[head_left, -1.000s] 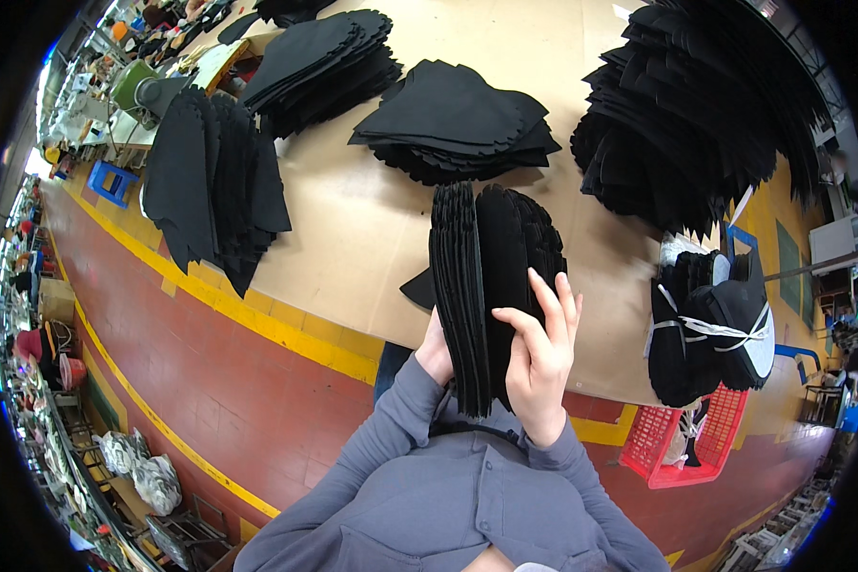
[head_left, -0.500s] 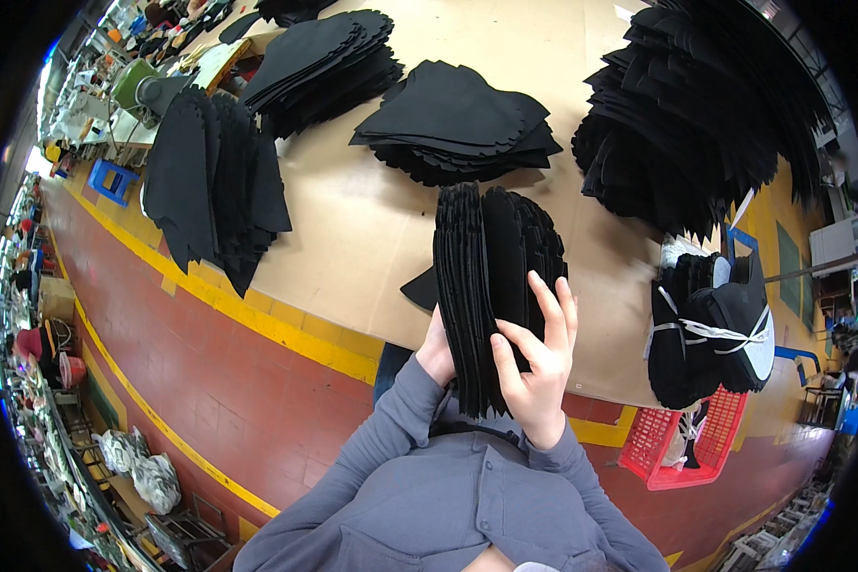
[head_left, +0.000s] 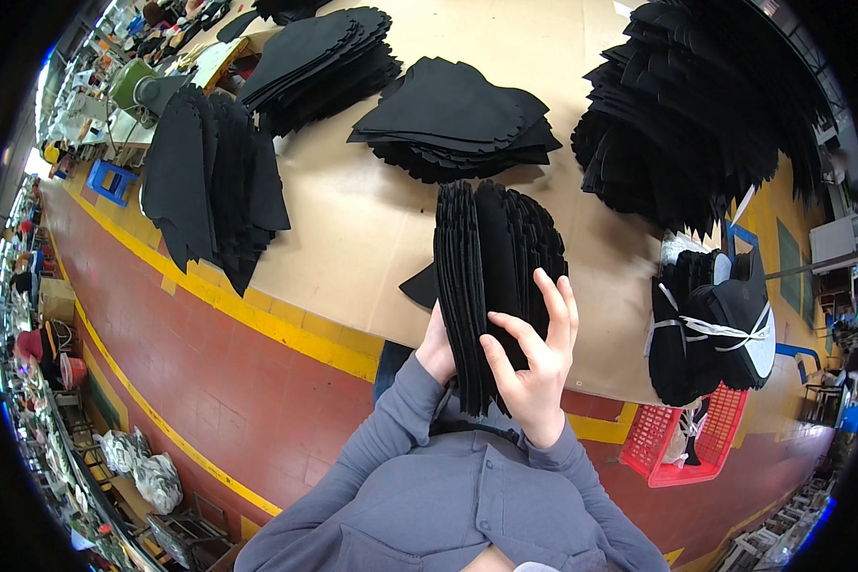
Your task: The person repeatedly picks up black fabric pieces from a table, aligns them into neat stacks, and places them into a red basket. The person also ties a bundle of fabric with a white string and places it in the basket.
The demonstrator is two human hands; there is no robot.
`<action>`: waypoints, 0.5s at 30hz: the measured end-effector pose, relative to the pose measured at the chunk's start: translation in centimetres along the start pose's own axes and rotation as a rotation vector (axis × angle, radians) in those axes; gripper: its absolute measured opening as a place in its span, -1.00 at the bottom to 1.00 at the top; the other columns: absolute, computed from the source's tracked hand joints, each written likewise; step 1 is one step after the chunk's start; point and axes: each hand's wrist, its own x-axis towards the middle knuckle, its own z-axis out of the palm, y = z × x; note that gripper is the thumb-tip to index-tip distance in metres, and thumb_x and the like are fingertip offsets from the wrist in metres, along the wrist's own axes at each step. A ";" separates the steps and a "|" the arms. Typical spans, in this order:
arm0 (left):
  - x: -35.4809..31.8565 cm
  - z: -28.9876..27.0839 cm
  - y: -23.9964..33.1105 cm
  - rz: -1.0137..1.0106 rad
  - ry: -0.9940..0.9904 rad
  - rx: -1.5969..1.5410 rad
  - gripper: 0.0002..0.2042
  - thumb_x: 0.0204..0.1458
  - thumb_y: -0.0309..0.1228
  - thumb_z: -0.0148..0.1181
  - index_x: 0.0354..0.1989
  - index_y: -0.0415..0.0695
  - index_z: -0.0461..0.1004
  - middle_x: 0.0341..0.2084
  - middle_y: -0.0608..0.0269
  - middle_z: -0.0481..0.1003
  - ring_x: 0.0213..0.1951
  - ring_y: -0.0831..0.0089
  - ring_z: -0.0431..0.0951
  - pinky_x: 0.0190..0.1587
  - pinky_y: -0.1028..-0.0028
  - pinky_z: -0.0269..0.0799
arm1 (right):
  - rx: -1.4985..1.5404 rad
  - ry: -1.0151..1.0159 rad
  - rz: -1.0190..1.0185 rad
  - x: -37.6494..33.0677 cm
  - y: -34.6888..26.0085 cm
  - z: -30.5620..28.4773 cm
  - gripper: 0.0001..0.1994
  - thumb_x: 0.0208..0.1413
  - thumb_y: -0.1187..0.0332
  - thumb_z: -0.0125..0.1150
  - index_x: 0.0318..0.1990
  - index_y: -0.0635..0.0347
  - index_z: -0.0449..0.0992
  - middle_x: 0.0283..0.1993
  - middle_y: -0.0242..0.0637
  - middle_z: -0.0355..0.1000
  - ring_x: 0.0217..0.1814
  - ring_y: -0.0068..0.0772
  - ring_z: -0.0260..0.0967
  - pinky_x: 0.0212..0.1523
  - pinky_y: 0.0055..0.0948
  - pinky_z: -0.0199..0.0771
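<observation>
Black stack [head_left: 461, 286] stood on edge at the tabletop's [head_left: 353, 257] near side. Left hand [head_left: 436, 351] gripped it, fingertips hidden; right hand [head_left: 538, 370] rested loosely spread against it. Probably bendy, fan-prone; both flanks seemed best to squeeze.

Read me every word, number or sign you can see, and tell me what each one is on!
I can't read any words or numbers here.
Black pieces being held: no writing shows.
Tied bundle: none shows.
Red basket: none I can read.
Green machine far off: too small to tell.
</observation>
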 end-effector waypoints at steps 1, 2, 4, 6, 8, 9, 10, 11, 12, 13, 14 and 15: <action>-0.1 0.0 0.0 0.007 0.008 0.015 -0.46 0.29 -0.04 -0.24 0.19 -0.24 0.35 0.01 -0.03 0.49 -0.04 0.16 0.59 0.02 0.24 0.60 | 0.000 -0.002 -0.001 0.0 -0.1 0.0 -0.78 -0.15 0.38 0.42 -0.26 0.09 0.66 0.33 -0.08 0.25 0.46 0.11 0.00 0.37 -0.07 0.10; -0.1 -0.1 0.0 0.014 0.016 0.029 -0.46 0.29 -0.04 -0.24 0.19 -0.24 0.35 0.02 -0.04 0.49 -0.04 0.16 0.59 0.02 0.25 0.60 | 0.001 -0.004 -0.002 0.1 -0.2 -0.1 -0.79 -0.15 0.39 0.41 -0.27 0.09 0.66 0.33 -0.08 0.25 0.46 0.11 0.00 0.36 -0.07 0.10; -0.2 0.0 0.1 0.017 0.015 0.034 -0.46 0.29 -0.04 -0.23 0.19 -0.24 0.35 0.02 -0.04 0.49 -0.04 0.16 0.59 0.02 0.25 0.60 | 0.004 -0.005 -0.003 0.1 -0.2 -0.1 -0.80 -0.15 0.40 0.40 -0.28 0.10 0.66 0.33 -0.07 0.25 0.46 0.10 0.00 0.36 -0.07 0.11; -0.2 0.1 0.0 0.008 -0.002 0.014 -0.47 0.29 -0.04 -0.23 0.19 -0.23 0.36 0.02 -0.04 0.49 -0.04 0.16 0.58 0.03 0.26 0.60 | 0.010 -0.003 0.000 0.1 -0.2 -0.1 -0.81 -0.14 0.41 0.39 -0.29 0.11 0.67 0.33 -0.07 0.26 0.46 0.10 0.01 0.36 -0.08 0.12; -0.5 0.8 0.1 0.026 -0.012 0.041 -0.47 0.29 -0.04 -0.22 0.19 -0.23 0.36 0.03 -0.04 0.48 -0.03 0.16 0.58 0.04 0.24 0.59 | 0.006 0.003 -0.003 0.1 -0.2 -0.1 -0.83 -0.14 0.43 0.38 -0.30 0.13 0.67 0.33 -0.07 0.26 0.46 0.10 0.01 0.36 -0.08 0.13; -0.6 1.1 0.1 0.035 -0.017 0.054 -0.47 0.29 -0.04 -0.21 0.19 -0.23 0.36 0.04 -0.04 0.48 -0.02 0.15 0.58 0.05 0.23 0.58 | 0.005 0.007 -0.004 0.1 -0.2 0.0 -0.83 -0.13 0.44 0.37 -0.31 0.13 0.67 0.33 -0.07 0.26 0.45 0.10 0.02 0.36 -0.08 0.13; -0.5 0.9 0.1 0.036 -0.016 0.053 -0.47 0.29 -0.05 -0.21 0.19 -0.23 0.36 0.05 -0.04 0.47 -0.01 0.15 0.57 0.06 0.23 0.57 | 0.006 0.010 -0.006 0.1 -0.2 0.0 -0.84 -0.13 0.45 0.37 -0.31 0.14 0.67 0.33 -0.07 0.26 0.45 0.10 0.02 0.36 -0.08 0.14; -0.3 0.5 0.1 0.037 -0.014 0.052 -0.47 0.29 -0.05 -0.20 0.19 -0.23 0.36 0.06 -0.04 0.47 0.00 0.15 0.57 0.07 0.22 0.56 | 0.007 0.013 -0.009 0.1 -0.2 0.0 -0.84 -0.13 0.46 0.36 -0.31 0.14 0.67 0.32 -0.07 0.27 0.45 0.10 0.02 0.36 -0.09 0.14; -0.2 0.1 0.1 0.038 -0.013 0.051 -0.47 0.29 -0.05 -0.19 0.20 -0.23 0.35 0.07 -0.04 0.46 0.01 0.15 0.56 0.08 0.22 0.56 | 0.009 0.017 -0.012 0.1 -0.2 0.0 -0.85 -0.13 0.46 0.36 -0.32 0.14 0.67 0.32 -0.07 0.27 0.45 0.10 0.03 0.35 -0.09 0.15; -0.1 -0.1 0.0 0.041 -0.010 0.060 -0.48 0.29 -0.06 -0.19 0.20 -0.23 0.35 0.08 -0.04 0.46 0.01 0.15 0.55 0.09 0.22 0.55 | 0.009 0.017 -0.013 0.1 -0.1 0.0 -0.84 -0.13 0.48 0.35 -0.31 0.14 0.67 0.33 -0.07 0.26 0.45 0.10 0.03 0.36 -0.09 0.15; -0.1 -0.3 -0.1 0.044 -0.007 0.068 -0.48 0.29 -0.06 -0.19 0.20 -0.23 0.35 0.08 -0.03 0.45 0.02 0.16 0.55 0.09 0.22 0.55 | 0.010 0.018 -0.015 0.0 -0.1 0.0 -0.83 -0.12 0.49 0.33 -0.30 0.13 0.67 0.33 -0.08 0.26 0.45 0.10 0.03 0.36 -0.09 0.15; -0.1 -0.4 -0.1 0.047 -0.004 0.077 -0.48 0.29 -0.06 -0.18 0.20 -0.23 0.34 0.09 -0.03 0.45 0.03 0.16 0.55 0.10 0.22 0.54 | 0.011 0.018 -0.017 0.0 0.0 0.0 -0.82 -0.12 0.51 0.32 -0.30 0.13 0.67 0.33 -0.08 0.26 0.45 0.10 0.03 0.36 -0.09 0.15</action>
